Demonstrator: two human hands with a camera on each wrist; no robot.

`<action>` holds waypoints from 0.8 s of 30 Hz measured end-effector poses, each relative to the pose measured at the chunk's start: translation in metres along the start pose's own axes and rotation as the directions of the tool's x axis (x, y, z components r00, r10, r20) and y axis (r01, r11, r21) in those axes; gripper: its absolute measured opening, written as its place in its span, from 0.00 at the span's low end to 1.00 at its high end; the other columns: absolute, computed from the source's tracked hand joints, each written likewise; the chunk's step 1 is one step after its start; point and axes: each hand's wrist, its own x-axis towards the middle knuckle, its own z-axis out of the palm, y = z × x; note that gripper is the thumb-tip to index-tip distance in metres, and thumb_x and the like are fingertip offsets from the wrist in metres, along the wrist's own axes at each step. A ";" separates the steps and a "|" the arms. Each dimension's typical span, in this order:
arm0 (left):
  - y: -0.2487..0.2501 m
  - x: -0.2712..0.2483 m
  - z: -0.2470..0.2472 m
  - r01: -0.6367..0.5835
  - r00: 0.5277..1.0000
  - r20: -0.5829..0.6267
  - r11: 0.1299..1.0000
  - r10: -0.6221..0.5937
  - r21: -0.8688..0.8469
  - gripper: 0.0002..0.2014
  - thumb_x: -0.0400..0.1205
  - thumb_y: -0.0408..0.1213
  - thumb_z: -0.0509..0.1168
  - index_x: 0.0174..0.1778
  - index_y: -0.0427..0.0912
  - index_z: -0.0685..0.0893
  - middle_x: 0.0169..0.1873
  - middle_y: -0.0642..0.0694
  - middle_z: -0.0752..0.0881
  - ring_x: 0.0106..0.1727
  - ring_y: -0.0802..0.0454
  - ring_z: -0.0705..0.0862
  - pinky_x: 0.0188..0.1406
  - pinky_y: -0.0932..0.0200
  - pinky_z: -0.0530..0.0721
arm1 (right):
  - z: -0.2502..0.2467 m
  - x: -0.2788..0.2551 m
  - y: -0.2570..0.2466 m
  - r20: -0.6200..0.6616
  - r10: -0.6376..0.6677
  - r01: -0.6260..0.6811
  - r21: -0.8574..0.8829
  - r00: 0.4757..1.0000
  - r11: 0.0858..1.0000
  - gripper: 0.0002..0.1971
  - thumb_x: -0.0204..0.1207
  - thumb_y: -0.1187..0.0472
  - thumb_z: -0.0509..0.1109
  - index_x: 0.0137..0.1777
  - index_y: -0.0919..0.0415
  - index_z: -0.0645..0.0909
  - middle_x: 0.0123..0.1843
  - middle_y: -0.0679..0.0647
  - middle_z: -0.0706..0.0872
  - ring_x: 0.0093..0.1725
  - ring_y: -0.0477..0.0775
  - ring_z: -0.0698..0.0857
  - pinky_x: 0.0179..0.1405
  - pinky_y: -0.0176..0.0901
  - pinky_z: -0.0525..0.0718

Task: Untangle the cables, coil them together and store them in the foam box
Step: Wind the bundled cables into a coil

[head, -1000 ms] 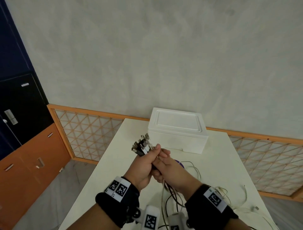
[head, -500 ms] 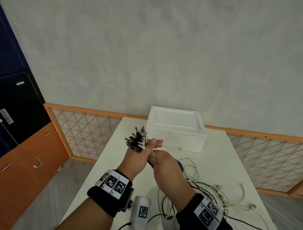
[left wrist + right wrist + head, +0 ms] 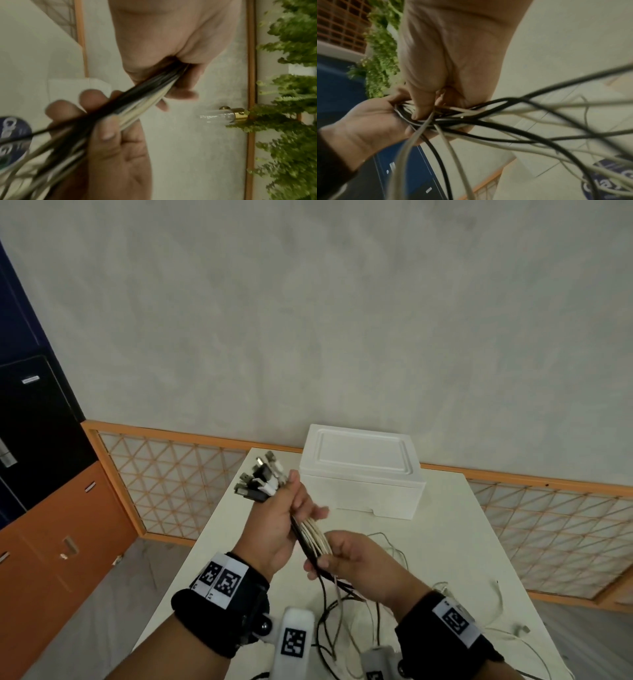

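While both hands grip cables [image 3: 310,537] — foam box [image 3: 363,470] sits beyond.

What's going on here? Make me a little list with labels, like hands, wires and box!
left hand: grips the cable bundle near its plugs
right hand: pinches the same bundle lower down
loose cables: trail over the table
foam box: at the table's far end, lid on
coiling: not yet visible

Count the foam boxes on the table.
1: the foam box, lid on, at the table's far end, beyond both hands. No other shows.
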 end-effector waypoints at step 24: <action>0.005 0.003 -0.003 -0.135 0.977 -0.107 0.922 0.186 0.363 0.29 0.80 0.54 0.65 0.13 0.48 0.73 0.15 0.48 0.76 0.21 0.52 0.76 0.35 0.54 0.81 | 0.032 0.017 0.002 -0.209 -0.058 0.004 -0.254 0.976 0.967 0.15 0.76 0.44 0.60 0.31 0.48 0.70 0.25 0.42 0.71 0.26 0.44 0.68 0.29 0.43 0.68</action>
